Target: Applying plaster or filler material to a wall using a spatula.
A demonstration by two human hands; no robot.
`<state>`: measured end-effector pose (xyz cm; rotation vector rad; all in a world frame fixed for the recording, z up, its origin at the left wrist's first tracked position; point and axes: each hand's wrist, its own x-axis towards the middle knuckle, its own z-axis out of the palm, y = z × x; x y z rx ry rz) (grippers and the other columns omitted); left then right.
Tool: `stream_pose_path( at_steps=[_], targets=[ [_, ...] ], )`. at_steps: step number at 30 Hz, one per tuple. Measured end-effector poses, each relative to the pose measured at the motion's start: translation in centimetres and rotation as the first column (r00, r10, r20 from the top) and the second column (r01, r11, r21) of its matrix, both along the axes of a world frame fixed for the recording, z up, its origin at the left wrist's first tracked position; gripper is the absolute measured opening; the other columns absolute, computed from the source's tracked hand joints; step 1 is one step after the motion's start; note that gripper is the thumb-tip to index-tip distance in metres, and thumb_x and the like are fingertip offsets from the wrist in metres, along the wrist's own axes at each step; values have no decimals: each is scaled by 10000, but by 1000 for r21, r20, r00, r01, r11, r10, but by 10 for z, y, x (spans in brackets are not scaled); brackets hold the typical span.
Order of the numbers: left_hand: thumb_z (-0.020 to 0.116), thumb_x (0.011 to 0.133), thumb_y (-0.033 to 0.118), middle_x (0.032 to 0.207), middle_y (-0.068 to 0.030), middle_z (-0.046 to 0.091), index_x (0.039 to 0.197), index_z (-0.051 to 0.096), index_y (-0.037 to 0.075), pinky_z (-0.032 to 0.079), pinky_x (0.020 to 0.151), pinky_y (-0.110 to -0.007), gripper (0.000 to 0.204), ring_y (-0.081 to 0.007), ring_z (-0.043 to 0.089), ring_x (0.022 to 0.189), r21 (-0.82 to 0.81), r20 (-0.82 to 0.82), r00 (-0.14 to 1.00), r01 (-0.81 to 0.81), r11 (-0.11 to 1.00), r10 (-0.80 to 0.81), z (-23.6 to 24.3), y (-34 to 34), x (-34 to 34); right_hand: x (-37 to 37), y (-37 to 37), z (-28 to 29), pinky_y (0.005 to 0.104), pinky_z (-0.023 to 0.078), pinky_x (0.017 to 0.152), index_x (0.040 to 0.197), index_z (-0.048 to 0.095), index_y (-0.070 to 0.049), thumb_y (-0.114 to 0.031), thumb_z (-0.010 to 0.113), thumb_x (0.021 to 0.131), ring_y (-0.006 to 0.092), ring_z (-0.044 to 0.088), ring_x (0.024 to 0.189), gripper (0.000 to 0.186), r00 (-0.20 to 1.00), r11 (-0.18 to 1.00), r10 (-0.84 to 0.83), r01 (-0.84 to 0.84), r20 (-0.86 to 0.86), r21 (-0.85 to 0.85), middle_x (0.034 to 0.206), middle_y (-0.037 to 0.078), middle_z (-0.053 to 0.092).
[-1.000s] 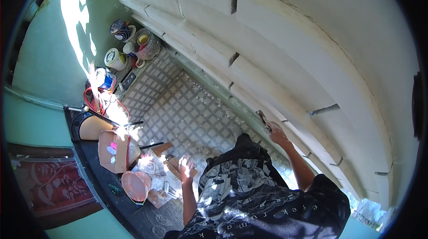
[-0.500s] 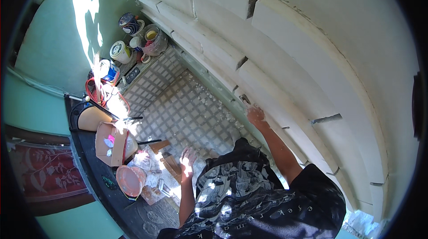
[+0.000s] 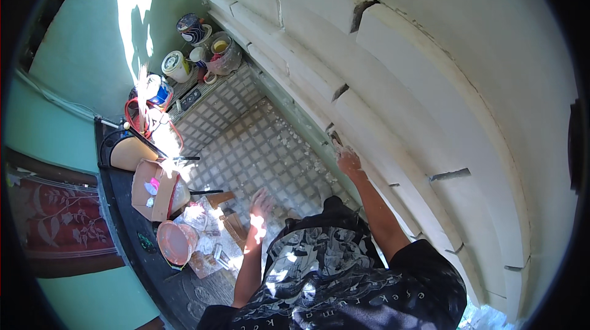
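My right hand [image 3: 348, 160], whitened with powder or paste, reaches to the white panelled wall [image 3: 393, 127]. Its fingers stretch up to a dark gap [image 3: 335, 137] in a lower joint of the panels, and no tool shows in it. My left hand [image 3: 261, 203] hangs above the tiled floor, its whitened fingers loosely extended with nothing in them. Beside it lies a brown wooden piece [image 3: 234, 226]. An orange-pink bucket [image 3: 176, 241] with pale contents stands farther left, near a tool with a pale metal blade [image 3: 220, 256].
A cardboard box [image 3: 147, 191] rests on the dark counter [image 3: 117, 207] to the left. Paint tubs [image 3: 177, 67] and a clear bucket [image 3: 225, 56] stand in the far corner. White crumbs litter the tiled floor [image 3: 246, 145] along the wall. Red cable [image 3: 129, 108] curls by a blue-and-white tub.
My left hand has risen slightly, its fingers now farther out over the floor. My right hand stays by the gap, a little lower against the wall. The whole view has shifted slightly.
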<state>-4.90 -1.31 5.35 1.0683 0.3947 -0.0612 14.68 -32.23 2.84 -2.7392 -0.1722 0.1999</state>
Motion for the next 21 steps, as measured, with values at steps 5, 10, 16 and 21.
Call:
stream_pose_path(
  at_steps=[5,10,16,21],
  targets=[
    [518,863,161,1326,-69,472,1284,451,68,442,881,-355,437,-208,488,1177,285,-100,979,200,937,-179,9,-56,81,-20,-30,27,392,439,884,1303,497,-220,-275,563,849,326,574,1016,461,837,901,366,-209,-407,381,1160,162,589],
    [527,822,79,1321,-140,450,1300,399,49,371,989,-406,496,-313,437,1223,916,71,798,185,356,-598,9,-124,138,-120,-75,-1,394,423,911,1284,519,-198,-331,598,828,321,558,1057,481,832,962,178,-35,-526,270,1189,180,572],
    [501,780,20,1439,-131,287,1350,325,47,286,1061,-415,597,-287,262,1350,997,-22,480,71,13,-877,-17,-169,203,-219,-124,-37,421,413,921,1298,500,-155,-274,557,850,369,552,1051,467,847,906,-293,394,-445,153,1151,199,583],
    [541,760,68,1488,-88,215,1403,266,61,268,1070,-432,700,-255,203,1380,963,-216,431,-56,-264,-876,-27,-169,226,-260,-145,-37,390,412,913,1228,561,-94,-291,481,909,302,574,1067,384,827,813,-373,510,-420,282,1124,201,608]
  ],
)
